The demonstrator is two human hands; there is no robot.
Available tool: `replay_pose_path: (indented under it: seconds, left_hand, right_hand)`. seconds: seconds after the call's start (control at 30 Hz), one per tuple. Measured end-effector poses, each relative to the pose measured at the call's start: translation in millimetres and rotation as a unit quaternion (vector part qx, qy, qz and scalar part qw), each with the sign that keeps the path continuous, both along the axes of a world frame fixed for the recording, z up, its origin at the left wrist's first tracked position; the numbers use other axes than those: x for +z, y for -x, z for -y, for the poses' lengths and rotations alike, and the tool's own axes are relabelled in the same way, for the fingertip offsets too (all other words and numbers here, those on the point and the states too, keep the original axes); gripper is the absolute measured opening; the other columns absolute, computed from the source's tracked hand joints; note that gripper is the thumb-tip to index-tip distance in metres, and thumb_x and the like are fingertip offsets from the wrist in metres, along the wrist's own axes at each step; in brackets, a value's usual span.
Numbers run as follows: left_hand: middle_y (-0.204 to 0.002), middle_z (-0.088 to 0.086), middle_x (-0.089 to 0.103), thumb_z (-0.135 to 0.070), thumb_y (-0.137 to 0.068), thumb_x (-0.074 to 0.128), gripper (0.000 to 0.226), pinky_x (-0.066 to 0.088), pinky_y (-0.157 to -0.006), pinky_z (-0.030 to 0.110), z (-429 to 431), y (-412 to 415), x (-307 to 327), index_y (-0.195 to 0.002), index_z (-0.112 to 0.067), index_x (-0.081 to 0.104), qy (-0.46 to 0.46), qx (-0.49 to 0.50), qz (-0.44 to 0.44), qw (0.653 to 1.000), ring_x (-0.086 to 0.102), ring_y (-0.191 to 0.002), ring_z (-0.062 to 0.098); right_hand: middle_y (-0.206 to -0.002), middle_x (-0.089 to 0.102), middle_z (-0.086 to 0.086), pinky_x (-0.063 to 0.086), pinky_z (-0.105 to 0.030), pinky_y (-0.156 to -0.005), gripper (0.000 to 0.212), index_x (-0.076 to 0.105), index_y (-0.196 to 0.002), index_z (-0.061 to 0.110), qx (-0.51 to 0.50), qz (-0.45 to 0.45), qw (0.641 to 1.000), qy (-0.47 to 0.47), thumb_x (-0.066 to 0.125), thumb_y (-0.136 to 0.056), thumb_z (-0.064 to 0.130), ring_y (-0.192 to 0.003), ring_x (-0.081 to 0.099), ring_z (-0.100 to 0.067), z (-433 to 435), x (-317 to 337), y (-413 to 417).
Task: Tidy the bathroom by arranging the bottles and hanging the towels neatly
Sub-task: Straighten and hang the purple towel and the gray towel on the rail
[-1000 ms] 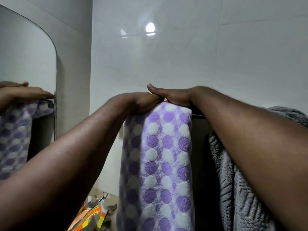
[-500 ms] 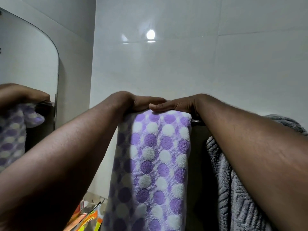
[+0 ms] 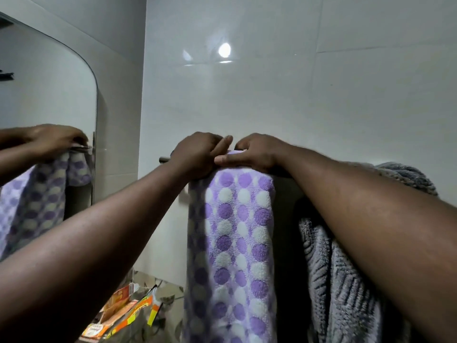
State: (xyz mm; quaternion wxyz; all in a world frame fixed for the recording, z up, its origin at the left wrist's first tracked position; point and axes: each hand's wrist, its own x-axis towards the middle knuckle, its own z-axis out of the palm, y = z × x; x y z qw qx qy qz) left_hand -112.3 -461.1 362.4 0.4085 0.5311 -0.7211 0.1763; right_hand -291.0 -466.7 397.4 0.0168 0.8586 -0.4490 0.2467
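Mirror (image 3: 49, 107), far left. Left hand (image 3: 197, 154) and right hand (image 3: 254, 154), touching each other, curl over the top fold of the purple dotted towel (image 3: 237, 231) draped on the towel rail (image 3: 164, 159), apparently gripping it. Grey ribbed towel (image 3: 346, 280) hangs just beside, right.

place: home bathroom | cues: glossy wall tiles (image 3: 321, 107), mirror (image 3: 44, 90), towel rail (image 3: 165, 159) with towels (image 3: 237, 231)
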Motion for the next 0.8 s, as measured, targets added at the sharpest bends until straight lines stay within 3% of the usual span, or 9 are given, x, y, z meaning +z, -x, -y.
replay_pose_path:
  seconds: [0.1,0.23,0.37,0.43,0.5,0.57,0.67,0.8]
  left_hand:
    - [-0.082,0.010,0.071,-0.046,-0.103,0.035,0.046,0.043,-0.065,0.041,-12.4,7.0,-7.4,-0.085,-0.016,0.065,0.126,0.059,0.078,0.987,0.063,-0.080,0.038]
    - [-0.107,0.007,0.074,-0.048,-0.101,0.034,0.048,0.046,-0.089,0.042,-29.6,19.5,-32.9,-0.116,-0.017,0.068,0.154,0.009,0.105,0.982,0.066,-0.101,0.034]
    - [-0.148,0.005,0.056,-0.060,-0.097,0.032,0.069,0.033,-0.116,0.046,-34.9,38.5,-62.0,-0.145,-0.016,0.053,0.168,0.008,0.118,0.979,0.052,-0.135,0.028]
    - [-0.155,0.004,0.048,-0.064,-0.096,0.035,0.072,0.028,-0.119,0.051,-35.1,52.4,-69.1,-0.149,-0.018,0.049,0.186,0.018,0.113,0.976,0.046,-0.141,0.028]
    - [-0.157,0.003,0.046,-0.065,-0.095,0.036,0.072,0.026,-0.120,0.053,-35.1,64.2,-72.5,-0.150,-0.021,0.048,0.202,0.022,0.113,0.972,0.044,-0.142,0.028]
    - [-0.155,0.002,0.049,-0.066,-0.095,0.036,0.070,0.026,-0.120,0.053,-36.8,77.7,-72.2,-0.148,-0.022,0.050,0.206,0.027,0.107,0.972,0.045,-0.140,0.028]
    - [-0.145,-0.001,0.057,-0.067,-0.095,0.036,0.061,0.028,-0.117,0.052,-41.9,101.0,-67.2,-0.137,-0.029,0.059,0.199,0.043,0.109,0.973,0.050,-0.134,0.025]
    - [-0.123,-0.003,0.069,-0.070,-0.095,0.030,0.063,0.030,-0.116,0.050,-51.9,147.1,-62.9,-0.127,-0.028,0.064,0.153,0.038,0.126,0.979,0.058,-0.124,0.025]
  right_hand:
    - [-0.084,0.063,0.010,0.041,-0.036,-0.068,0.087,0.061,-0.095,0.036,-0.040,-0.055,0.981,0.181,0.035,-0.050,0.105,-0.086,0.060,-0.020,-12.1,-15.4,10.3]
    - [-0.113,0.066,-0.001,0.039,-0.038,-0.071,0.093,0.047,-0.124,0.034,-0.044,-0.137,0.956,0.254,0.030,-0.061,0.101,-0.101,0.064,-0.029,-23.4,-36.7,32.4]
    - [-0.130,0.061,-0.009,0.044,-0.046,-0.097,0.102,0.028,-0.148,0.027,-0.095,-0.221,0.930,0.278,0.027,-0.072,0.094,-0.115,0.061,-0.033,-46.0,-46.3,65.3]
    - [-0.130,0.063,-0.010,0.035,-0.051,-0.107,0.098,0.037,-0.146,0.026,-0.141,-0.247,0.908,0.307,0.017,-0.076,0.091,-0.119,0.058,-0.033,-59.3,-50.9,88.6]
    - [-0.128,0.064,-0.009,0.027,-0.054,-0.114,0.089,0.052,-0.134,0.028,-0.182,-0.241,0.896,0.326,0.013,-0.079,0.085,-0.122,0.055,-0.032,-69.6,-54.2,110.9]
    - [-0.126,0.063,-0.008,0.031,-0.054,-0.112,0.079,0.057,-0.127,0.029,-0.219,-0.196,0.899,0.325,0.018,-0.083,0.080,-0.121,0.055,-0.032,-76.7,-56.7,137.2]
    - [-0.124,0.062,-0.006,0.046,-0.047,-0.095,0.069,0.050,-0.128,0.028,-0.263,-0.107,0.915,0.288,0.037,-0.084,0.078,-0.117,0.055,-0.032,-82.4,-61.9,173.9]
    - [-0.119,0.061,-0.004,0.051,-0.043,-0.078,0.058,0.049,-0.122,0.023,-0.250,-0.064,0.917,0.305,0.056,-0.083,0.066,-0.114,0.053,-0.031,-84.6,-79.1,190.9]
